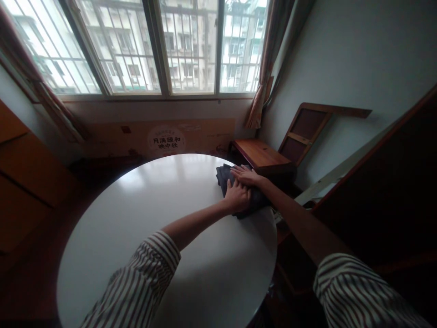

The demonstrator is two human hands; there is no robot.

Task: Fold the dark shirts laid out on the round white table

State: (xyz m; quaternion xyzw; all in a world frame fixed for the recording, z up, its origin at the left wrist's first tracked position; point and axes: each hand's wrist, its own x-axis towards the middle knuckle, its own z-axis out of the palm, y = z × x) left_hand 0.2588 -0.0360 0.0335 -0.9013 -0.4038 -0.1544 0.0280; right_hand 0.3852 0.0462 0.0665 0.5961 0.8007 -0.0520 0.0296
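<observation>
A dark grey folded cloth (pixel 224 178) lies near the far right edge of a round white table (pixel 136 205). My left hand (pixel 237 196) rests flat on the cloth's near part, its fingers pointing away from me. My right hand (pixel 246 176) lies flat on the cloth just beyond it, with its fingers pointing left. The two hands touch or nearly touch. Neither hand shows a grip, and they hide the cloth's middle. Striped sleeves cover both forearms lower down.
A low wooden bench (pixel 261 154) and a leaning wooden frame (pixel 303 132) stand beyond the table on the right. Dark wooden furniture (pixel 375 182) fills the right side, and an orange wooden cabinet (pixel 27 173) stands left. A printed board (pixel 166 140) lines the wall beneath a barred window (pixel 160 45).
</observation>
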